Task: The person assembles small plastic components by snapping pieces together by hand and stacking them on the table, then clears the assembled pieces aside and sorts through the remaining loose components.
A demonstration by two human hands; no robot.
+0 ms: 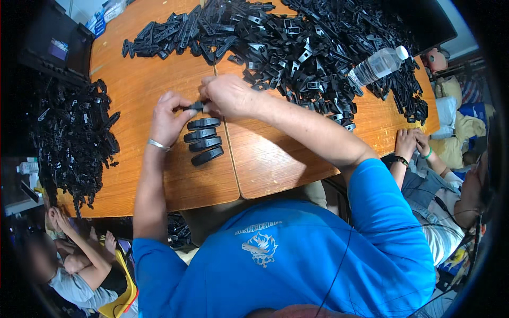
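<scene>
Between the fingertips of both hands is a small black plastic piece [196, 106], partly hidden by the fingers. My left hand [167, 117] pinches it from the left and wears a silver bracelet at the wrist. My right hand [228, 95] grips it from the right, its fingers curled over. Just below the hands, several rounded black plastic pieces [205, 143] lie stacked in a neat row on the wooden table [265, 175].
A large heap of black plastic parts [297, 47] covers the far side, with a clear bottle [377, 67] lying on it. Another dark heap [74, 143] sits at the left. One person's hands [408, 143] rest at the right edge; another person [79, 265] sits lower left.
</scene>
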